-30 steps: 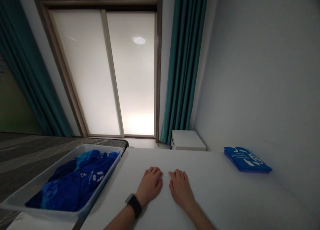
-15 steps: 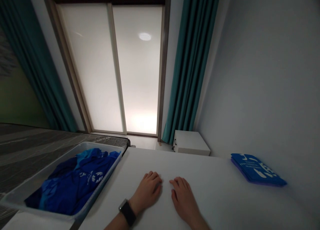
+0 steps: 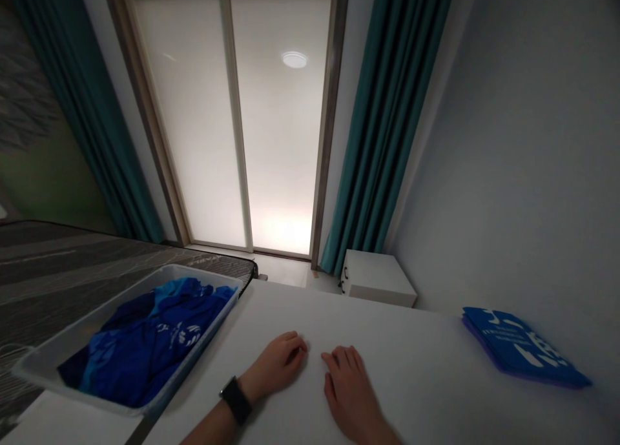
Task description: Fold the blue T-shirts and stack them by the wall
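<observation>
Not one readable word, brand or number anywhere. Printed in white on the folded blue shirt (image 3: 520, 345) by the wall: big shapes and rows of small lines, too blurred and slanted to make out. Likewise on the crumpled blue shirt (image 3: 145, 345) in the plastic tub (image 3: 92, 317): white marks, half lost in the folds, unreadable.

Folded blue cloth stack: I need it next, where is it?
Head view: the blue stack lies on the white table, by the wall, right of the right hand.
</observation>
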Demonstrator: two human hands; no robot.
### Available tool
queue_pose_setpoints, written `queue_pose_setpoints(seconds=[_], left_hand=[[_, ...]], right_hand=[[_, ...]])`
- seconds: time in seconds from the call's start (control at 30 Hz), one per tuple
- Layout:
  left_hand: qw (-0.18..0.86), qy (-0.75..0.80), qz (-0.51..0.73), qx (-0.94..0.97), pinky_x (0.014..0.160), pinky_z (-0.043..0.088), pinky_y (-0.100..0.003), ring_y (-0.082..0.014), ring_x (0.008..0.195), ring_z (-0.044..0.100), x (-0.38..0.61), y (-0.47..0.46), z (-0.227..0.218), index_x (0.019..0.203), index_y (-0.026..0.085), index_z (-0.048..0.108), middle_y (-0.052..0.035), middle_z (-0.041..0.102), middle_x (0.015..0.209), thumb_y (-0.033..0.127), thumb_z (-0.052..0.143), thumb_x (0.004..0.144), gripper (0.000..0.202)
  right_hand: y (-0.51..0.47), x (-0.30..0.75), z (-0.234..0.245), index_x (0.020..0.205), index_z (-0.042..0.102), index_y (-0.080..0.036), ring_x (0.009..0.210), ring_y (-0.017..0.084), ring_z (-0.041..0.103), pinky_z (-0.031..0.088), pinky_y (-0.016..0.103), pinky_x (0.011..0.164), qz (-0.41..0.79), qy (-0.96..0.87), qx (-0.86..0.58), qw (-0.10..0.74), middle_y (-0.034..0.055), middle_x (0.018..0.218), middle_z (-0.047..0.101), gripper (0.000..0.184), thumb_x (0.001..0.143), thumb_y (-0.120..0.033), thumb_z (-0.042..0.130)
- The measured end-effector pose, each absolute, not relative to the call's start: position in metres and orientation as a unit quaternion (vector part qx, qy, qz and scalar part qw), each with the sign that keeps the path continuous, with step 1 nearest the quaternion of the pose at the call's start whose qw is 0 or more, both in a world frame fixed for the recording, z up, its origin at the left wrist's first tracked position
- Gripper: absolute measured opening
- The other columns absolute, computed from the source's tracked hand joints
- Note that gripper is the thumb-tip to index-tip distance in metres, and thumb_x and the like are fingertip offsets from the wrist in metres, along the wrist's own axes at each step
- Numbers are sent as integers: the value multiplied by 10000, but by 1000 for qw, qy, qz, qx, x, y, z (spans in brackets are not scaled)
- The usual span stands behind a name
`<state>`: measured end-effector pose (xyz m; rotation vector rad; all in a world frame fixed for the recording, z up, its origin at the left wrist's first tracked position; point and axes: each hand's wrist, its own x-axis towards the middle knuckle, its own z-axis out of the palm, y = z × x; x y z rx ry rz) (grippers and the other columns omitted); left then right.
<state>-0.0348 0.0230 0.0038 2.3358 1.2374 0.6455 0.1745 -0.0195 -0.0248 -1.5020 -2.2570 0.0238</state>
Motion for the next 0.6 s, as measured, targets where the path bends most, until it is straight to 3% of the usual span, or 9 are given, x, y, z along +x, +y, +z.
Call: queue_pose_setpoints(seconds=[0.6], left_hand=[[116,457,136,871,772,442,-303,-192,803,612,-38,16,11,873,208,593,-37,666,846,214,471,902,125]], right_hand=[[-10,160,-21,1126,618,-240,1084,245,529,308,442,1074,-1,-810,-545,215,69,1081,612,318,864,-140,469]])
